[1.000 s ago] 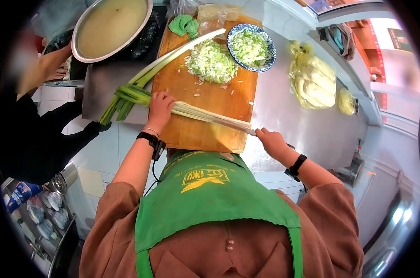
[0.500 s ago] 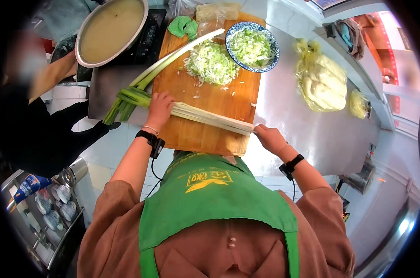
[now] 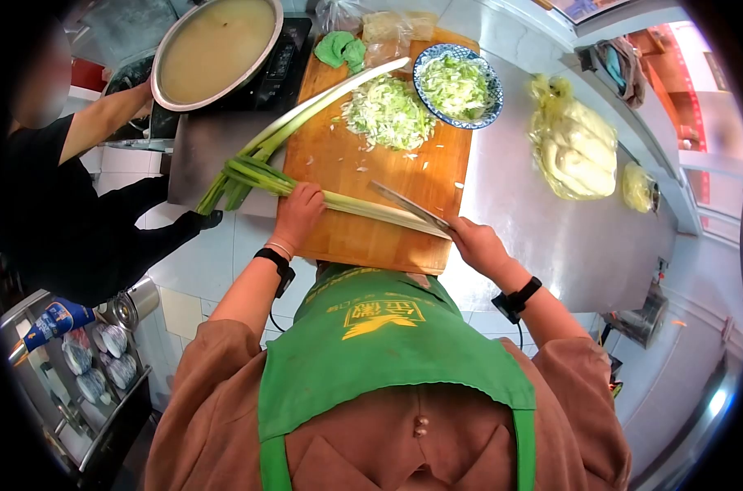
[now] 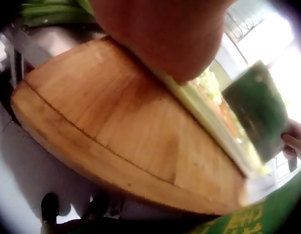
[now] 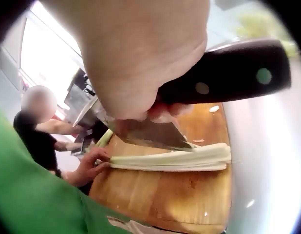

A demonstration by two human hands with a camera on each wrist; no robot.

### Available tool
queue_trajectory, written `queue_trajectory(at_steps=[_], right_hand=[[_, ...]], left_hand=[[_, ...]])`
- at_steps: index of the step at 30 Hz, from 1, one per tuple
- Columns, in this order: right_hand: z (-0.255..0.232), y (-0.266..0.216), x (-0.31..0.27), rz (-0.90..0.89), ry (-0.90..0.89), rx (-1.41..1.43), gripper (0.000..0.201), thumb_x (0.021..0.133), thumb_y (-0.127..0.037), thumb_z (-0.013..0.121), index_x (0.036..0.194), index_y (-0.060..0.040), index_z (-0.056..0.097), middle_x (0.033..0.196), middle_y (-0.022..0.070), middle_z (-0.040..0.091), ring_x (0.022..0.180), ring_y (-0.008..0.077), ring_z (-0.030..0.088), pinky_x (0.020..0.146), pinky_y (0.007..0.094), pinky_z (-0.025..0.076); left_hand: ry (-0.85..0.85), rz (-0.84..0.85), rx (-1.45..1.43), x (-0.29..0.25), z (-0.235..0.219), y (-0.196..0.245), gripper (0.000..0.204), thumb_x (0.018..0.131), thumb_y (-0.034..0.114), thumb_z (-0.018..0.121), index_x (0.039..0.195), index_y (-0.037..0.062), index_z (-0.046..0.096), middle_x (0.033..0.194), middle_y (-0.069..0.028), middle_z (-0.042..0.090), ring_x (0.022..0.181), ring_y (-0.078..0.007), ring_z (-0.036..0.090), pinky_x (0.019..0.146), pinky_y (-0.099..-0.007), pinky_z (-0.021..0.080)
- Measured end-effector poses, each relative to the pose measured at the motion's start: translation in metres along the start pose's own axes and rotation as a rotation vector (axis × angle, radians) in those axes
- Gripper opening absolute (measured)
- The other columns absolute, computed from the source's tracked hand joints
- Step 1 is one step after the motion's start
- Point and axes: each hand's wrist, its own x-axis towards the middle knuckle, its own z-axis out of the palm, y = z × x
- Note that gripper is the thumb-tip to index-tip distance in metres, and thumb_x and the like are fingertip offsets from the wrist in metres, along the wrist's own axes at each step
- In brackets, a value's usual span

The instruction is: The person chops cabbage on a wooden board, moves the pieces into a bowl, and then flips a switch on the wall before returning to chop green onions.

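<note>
My left hand (image 3: 300, 213) grips a long green onion (image 3: 371, 210) near its green end, holding it across the wooden cutting board (image 3: 338, 243). The white end is split lengthwise into strips and reaches the board's right edge. My right hand (image 3: 479, 245) holds a cleaver by its dark riveted handle (image 5: 228, 73). In the head view the blade (image 3: 400, 200) slants up and left over the white part. The left wrist view shows the broad blade face (image 4: 257, 112) tilted beside the stalk. Another whole green onion (image 3: 306, 110) lies along the board's left side.
Behind my hands are a heap of chopped green onion (image 3: 388, 114) and a blue-patterned bowl (image 3: 496, 113) of more. A green cloth (image 3: 338, 51) lies at the back. A large pot (image 3: 160, 82) stands left, beside a person in black (image 3: 52, 188). Yellow bags (image 3: 576, 151) are at right.
The cleaver, earlier in line with the white stalk, now stands angled away from it, its tip toward the back left. My left hand keeps its grip on the green onion.
</note>
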Motion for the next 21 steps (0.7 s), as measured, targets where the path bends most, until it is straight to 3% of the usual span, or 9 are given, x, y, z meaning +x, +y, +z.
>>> queue_trajectory(at_steps=[5, 12, 21], right_hand=[[-0.008, -0.007, 0.022, -0.084, -0.134, -0.098, 0.015, 0.103, -0.02, 0.054, 0.112, -0.0092, 0.051, 0.09, 0.0165, 0.067, 0.073, 0.0424, 0.064, 0.064, 0.0496, 0.052], [-0.015, -0.03, 0.061, -0.126, -0.249, -0.085, 0.014, 0.104, -0.021, 0.05, 0.109, -0.0086, 0.049, 0.077, 0.0183, 0.063, 0.074, 0.043, 0.063, 0.063, 0.0531, 0.049], [-0.009, -0.037, 0.094, -0.154, -0.332, -0.153, 0.011, 0.102, -0.015, 0.049, 0.11, -0.0076, 0.05, 0.082, 0.0206, 0.065, 0.077, 0.0453, 0.064, 0.065, 0.0537, 0.05]], left_hand=[[0.05, -0.009, -0.025, -0.011, -0.003, 0.007, 0.031, 0.076, 0.007, 0.077, 0.102, 0.0056, 0.059, 0.114, -0.0085, 0.06, 0.115, -0.0315, 0.056, 0.098, -0.0425, 0.05], [0.074, 0.054, -0.036, -0.015, 0.006, -0.003, 0.025, 0.083, 0.002, 0.067, 0.107, 0.0026, 0.062, 0.116, -0.0114, 0.061, 0.117, -0.0339, 0.057, 0.099, -0.0442, 0.05], [0.113, 0.065, -0.027, -0.014, 0.006, -0.003, 0.027, 0.079, 0.0, 0.06, 0.106, 0.0022, 0.062, 0.115, -0.0112, 0.06, 0.116, -0.032, 0.058, 0.099, -0.0416, 0.051]])
